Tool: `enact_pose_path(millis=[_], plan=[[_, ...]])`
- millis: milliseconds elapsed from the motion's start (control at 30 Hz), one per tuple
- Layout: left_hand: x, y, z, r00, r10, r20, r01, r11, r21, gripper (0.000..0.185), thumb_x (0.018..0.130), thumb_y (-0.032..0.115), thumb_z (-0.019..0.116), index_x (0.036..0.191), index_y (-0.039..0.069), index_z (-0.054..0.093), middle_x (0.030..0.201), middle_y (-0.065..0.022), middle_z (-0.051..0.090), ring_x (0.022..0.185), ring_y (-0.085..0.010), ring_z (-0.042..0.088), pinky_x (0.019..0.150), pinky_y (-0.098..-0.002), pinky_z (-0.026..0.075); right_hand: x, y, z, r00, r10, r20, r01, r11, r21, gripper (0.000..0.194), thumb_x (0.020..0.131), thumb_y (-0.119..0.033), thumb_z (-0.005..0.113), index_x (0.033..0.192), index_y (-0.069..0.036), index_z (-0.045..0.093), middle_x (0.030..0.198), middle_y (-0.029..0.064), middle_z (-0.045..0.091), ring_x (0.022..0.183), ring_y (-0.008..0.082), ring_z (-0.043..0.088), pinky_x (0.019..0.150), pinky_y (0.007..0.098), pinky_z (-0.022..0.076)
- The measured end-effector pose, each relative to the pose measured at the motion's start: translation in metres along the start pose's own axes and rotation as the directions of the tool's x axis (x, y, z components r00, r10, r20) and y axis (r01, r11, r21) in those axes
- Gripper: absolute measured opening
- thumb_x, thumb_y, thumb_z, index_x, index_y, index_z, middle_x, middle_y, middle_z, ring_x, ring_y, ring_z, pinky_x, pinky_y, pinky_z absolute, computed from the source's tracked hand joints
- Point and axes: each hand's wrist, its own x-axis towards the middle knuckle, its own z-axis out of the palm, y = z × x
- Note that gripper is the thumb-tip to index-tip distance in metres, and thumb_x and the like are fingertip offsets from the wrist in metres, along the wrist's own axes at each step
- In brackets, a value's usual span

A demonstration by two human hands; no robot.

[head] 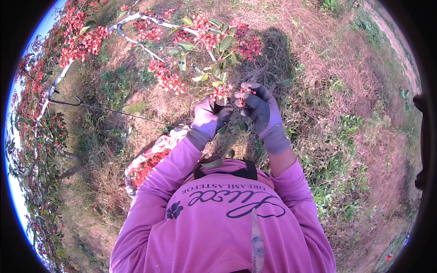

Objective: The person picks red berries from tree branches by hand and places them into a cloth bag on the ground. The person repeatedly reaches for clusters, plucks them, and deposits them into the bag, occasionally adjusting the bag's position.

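Observation:
My left hand (211, 117), in a grey and pale glove, grips a red berry cluster (222, 92) below the leafy tip of a branch. Its fingertips are partly hidden behind the berries and thumb. Just to the right, my right hand (262, 107), gloved in dark grey, pinches a small berry sprig (243, 96) between thumb and fingers. The two hands are close but apart. Above them hang more red berry clusters (167, 78) and green leaves (215, 70) on a pale branch (157, 22).
A thin hooked line (116, 111) runs from the branch at left towards my left forearm. Beside that arm, an open bag (136, 162) holds picked red berries (150, 167). Berry-laden shrubs (44, 143) line the left. Dry grass (348, 68) and green weeds (341, 191) cover the ground.

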Motion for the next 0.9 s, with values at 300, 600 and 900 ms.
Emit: enact_pose_path(millis=[300,600,900], plan=[[0.024,-0.062,-0.006,0.984,-0.107,-0.141,0.062,0.955,-0.29,0.012,0.079,0.01,0.057,0.081,-0.001,0.059,0.073,-0.0072,0.061,0.063,-0.0121,0.057,0.053,-0.0274,0.047,0.026,0.043,0.024,0.911,-0.402,0.097,0.315,0.522,-0.793,0.073,0.063,-0.037,0.077,0.115,0.0,0.04,0.103,0.0278,0.052,0.089,0.0417,0.057,0.076,0.0434,0.0477],[0.012,-0.013,0.008,0.986,0.055,-0.159,0.102,0.557,0.825,0.025,0.071,0.025,0.068,0.085,0.007,0.058,0.076,-0.0093,0.059,0.066,-0.0214,0.059,0.061,-0.0282,0.047,0.035,0.035,0.025,0.871,-0.463,0.165,0.448,0.607,-0.656,0.036,0.073,-0.019,0.07,0.097,0.0,0.052,0.084,0.013,0.06,0.072,0.0254,0.059,0.064,0.0339,0.0479],[-0.001,0.041,-0.005,0.955,-0.05,0.291,0.122,0.965,-0.233,0.015,0.076,-0.005,0.058,0.091,-0.002,0.057,0.084,-0.0041,0.06,0.069,-0.0087,0.053,0.063,-0.0224,0.043,0.042,0.021,-0.012,0.941,0.0,0.338,-0.05,0.989,0.139,0.025,0.078,-0.013,0.062,0.101,-0.004,0.057,0.075,0.0001,0.058,0.059,0.0069,0.053,0.046,0.0176,0.0383]])
